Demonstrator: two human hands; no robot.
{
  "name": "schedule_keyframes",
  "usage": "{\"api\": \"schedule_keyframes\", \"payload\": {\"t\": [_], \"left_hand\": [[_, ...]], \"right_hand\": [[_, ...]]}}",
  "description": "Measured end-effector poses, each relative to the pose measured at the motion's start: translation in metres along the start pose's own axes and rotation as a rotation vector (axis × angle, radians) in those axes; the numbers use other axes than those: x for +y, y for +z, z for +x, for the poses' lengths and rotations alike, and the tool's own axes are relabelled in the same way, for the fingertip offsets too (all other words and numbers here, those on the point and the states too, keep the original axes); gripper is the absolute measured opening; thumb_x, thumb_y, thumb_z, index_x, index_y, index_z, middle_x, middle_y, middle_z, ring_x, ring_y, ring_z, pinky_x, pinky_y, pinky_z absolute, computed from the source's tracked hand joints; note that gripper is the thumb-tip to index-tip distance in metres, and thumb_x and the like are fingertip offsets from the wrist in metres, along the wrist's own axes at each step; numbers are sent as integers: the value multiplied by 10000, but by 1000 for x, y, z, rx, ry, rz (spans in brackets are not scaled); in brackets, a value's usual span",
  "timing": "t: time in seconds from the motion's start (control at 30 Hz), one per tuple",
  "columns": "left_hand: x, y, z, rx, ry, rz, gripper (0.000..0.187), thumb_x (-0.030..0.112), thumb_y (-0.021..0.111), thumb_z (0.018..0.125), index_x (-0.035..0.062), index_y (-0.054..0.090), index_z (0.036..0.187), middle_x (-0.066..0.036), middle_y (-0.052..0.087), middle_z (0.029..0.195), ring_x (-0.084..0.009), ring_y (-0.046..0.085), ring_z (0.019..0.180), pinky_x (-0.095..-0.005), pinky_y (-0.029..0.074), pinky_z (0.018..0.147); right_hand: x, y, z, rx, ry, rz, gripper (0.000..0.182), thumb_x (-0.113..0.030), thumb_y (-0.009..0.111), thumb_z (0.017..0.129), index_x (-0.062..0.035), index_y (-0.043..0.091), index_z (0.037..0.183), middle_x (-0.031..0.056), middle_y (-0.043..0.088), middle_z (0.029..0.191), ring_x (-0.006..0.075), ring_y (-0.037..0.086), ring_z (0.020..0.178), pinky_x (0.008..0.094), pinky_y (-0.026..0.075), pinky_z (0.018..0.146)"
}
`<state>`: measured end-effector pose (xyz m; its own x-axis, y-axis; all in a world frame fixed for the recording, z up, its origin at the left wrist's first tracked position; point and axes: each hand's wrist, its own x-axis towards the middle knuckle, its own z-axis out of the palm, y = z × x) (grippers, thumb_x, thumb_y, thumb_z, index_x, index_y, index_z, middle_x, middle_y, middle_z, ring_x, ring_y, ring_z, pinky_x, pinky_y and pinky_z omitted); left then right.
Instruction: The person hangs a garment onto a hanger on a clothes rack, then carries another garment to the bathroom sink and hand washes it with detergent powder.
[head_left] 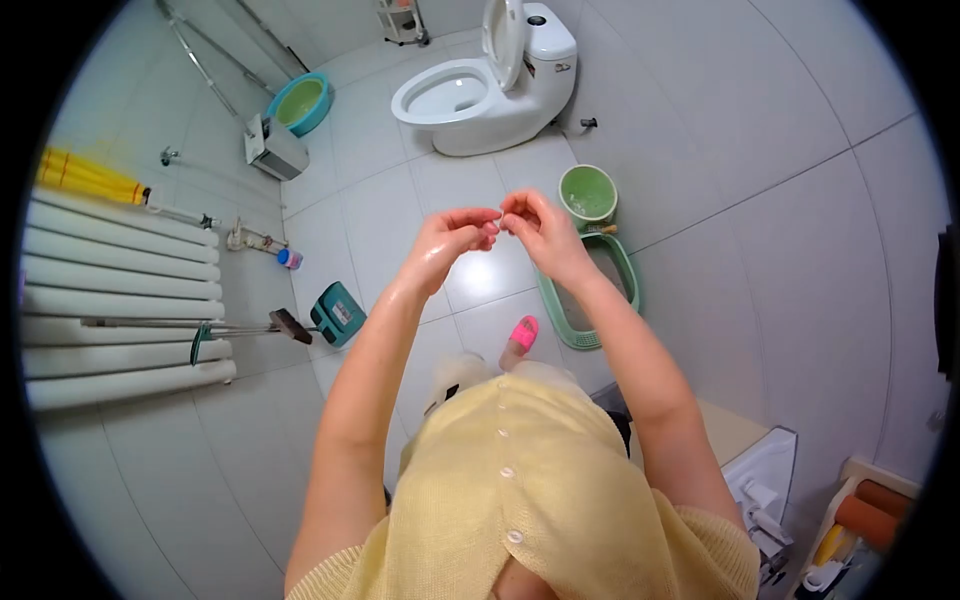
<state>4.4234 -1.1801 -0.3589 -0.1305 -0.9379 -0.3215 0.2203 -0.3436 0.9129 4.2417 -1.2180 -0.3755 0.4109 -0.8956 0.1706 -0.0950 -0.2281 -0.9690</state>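
Out in front of my chest, my left hand is closed with fingers curled, and its skin looks wet and shiny. Facing it, my right hand has thumb and fingers pinched together. The fingertips of both hands meet or nearly meet. Something tiny and pale may be between them, too small to name. Beneath the hands is the tiled floor, and a pink slipper shows on one foot.
A white toilet with raised lid stands ahead. To the right are a green bin and a green-rimmed tray. At left are a radiator, a dustpan, a broom and a blue basin. A washbasin is lower right.
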Motion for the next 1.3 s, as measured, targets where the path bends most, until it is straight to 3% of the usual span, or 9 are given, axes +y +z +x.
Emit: {"api": "schedule_keyframes", "payload": {"t": [0.17, 0.27, 0.37, 0.47, 0.6, 0.8, 1.0, 1.1, 1.3], "left_hand": [[34, 28, 81, 55, 42, 172, 280, 115, 713, 839, -30, 672, 1074, -72, 688, 925, -149, 625, 824, -280, 506, 762], [38, 42, 132, 32, 184, 267, 241, 130, 727, 840, -24, 698, 1024, -76, 693, 903, -130, 620, 757, -268, 514, 717], [50, 57, 181, -8, 342, 612, 235, 114, 703, 855, -29, 690, 1041, -65, 687, 880, -140, 622, 767, -263, 508, 703], [48, 56, 247, -59, 309, 551, 205, 104, 680, 874, -39, 693, 1020, -76, 679, 838, -143, 617, 706, -262, 511, 668], [80, 49, 318, -136, 64, 82, 185, 98, 664, 888, -47, 675, 1002, -87, 658, 781, -148, 611, 664, -279, 523, 642], [125, 25, 408, -292, -133, -17, 123, 87, 684, 866, -16, 660, 928, -91, 666, 765, -145, 628, 656, -270, 534, 623], [146, 23, 453, -472, -193, -38, 100, 83, 666, 881, -8, 659, 921, -87, 666, 791, -132, 619, 651, -251, 518, 605], [149, 24, 463, -656, -294, -32, 114, 98, 642, 908, -12, 656, 933, -66, 647, 750, -126, 594, 627, -252, 502, 589], [178, 35, 458, -768, -359, 1, 137, 122, 626, 922, -7, 661, 956, -39, 648, 760, -97, 601, 643, -237, 506, 583]], "right_hand": [[-2, -47, 60, 81, -56, -130, 190, -48, 591, 899, -10, 561, 1083, 115, 688, 848, 221, 688, 778, 310, 544, 708], [13, -74, 89, 152, 0, -152, 277, -53, 573, 905, -4, 555, 1177, 132, 699, 862, 228, 695, 815, 313, 547, 715], [19, -104, 117, 175, 163, -165, 305, -49, 518, 938, 15, 530, 1236, 131, 696, 935, 189, 683, 873, 300, 548, 777], [30, -125, 146, 244, 229, -92, 318, -67, 465, 970, 19, 507, 1273, 143, 679, 1030, 182, 671, 930, 298, 544, 813], [41, -153, 193, 378, 233, 164, 329, -119, 436, 995, -2, 495, 1297, 159, 647, 1117, 202, 656, 968, 305, 534, 825], [39, -181, 264, 578, 292, 324, 322, -157, 473, 990, -1, 518, 1268, 105, 663, 1073, 158, 645, 924, 272, 512, 784], [52, -174, 300, 484, 348, -15, 449, -242, 538, 974, -14, 476, 1355, 42, 632, 1036, 102, 558, 819, 263, 463, 764], [53, -176, 309, 397, 403, 271, 398, -192, 571, 964, -39, 531, 1329, -8, 610, 969, 88, 491, 755, 239, 464, 757], [70, -189, 315, 396, 284, 369, 219, -123, 578, 954, 10, 658, 1109, 32, 638, 922, 91, 545, 788, 251, 482, 747]]}}
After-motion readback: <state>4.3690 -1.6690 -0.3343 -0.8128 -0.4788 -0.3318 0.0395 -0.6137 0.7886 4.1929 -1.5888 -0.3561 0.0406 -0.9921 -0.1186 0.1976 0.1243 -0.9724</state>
